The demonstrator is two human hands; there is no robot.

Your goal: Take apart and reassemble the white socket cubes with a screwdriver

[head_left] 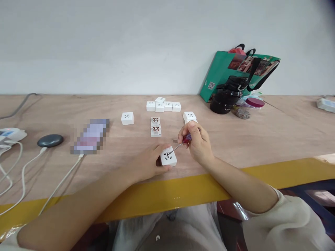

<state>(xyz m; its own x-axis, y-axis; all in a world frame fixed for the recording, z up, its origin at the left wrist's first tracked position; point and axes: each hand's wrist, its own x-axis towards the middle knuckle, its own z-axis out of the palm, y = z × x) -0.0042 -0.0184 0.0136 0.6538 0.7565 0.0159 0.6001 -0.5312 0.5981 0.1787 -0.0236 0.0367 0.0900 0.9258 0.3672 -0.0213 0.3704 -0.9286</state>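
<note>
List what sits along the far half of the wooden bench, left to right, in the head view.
Dark grey round disc, white square socket module, cluster of white square socket modules, black lidded bottle, white plastic power strip.

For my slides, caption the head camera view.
Left hand holds a white socket module as the right hand points a screwdriver at it.

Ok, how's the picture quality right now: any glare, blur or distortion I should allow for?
Head view: soft, even light without harsh glare; the yellow table edge bows from wide-angle distortion; a pixelated patch hides one item; the screwdriver and white socket look fairly sharp; a dark smudge sits top right.
</note>
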